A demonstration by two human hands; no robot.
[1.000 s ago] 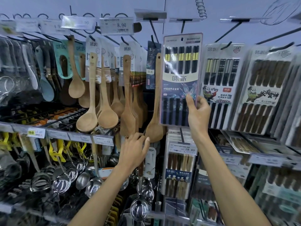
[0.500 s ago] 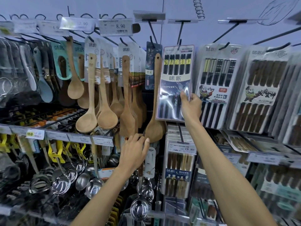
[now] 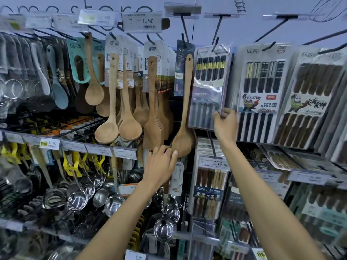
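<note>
Head view: we record the left hand (image 3: 160, 166) raised on an outstretched arm, fingers loosely straight, tips against the lower edge of the wooden spatula (image 3: 183, 139). Further right, the right hand (image 3: 225, 124) pinches the lower right corner of the chopstick pack (image 3: 208, 87), thumb in front. The pack hangs tilted, its top at the peg hook (image 3: 217, 30).

**A:** so where's the pack (image 3: 208, 87) on that wall?

**B:** top row, on a hook (image 3: 216, 34). right hand (image 3: 225, 126) is at its lower right corner. the spatula (image 3: 183, 136) hangs just left of it, and the next pack (image 3: 261, 91) is just right, behind the hand.

**A:** and the left hand (image 3: 161, 166)?

**B:** down at the spatula's bottom end, probably touching it, bit hard to tell. spoons (image 3: 120, 124) hang further left, ladles (image 3: 163, 229) are below that hand, and the lower pack (image 3: 210, 188) sits straight under the first one.
</note>
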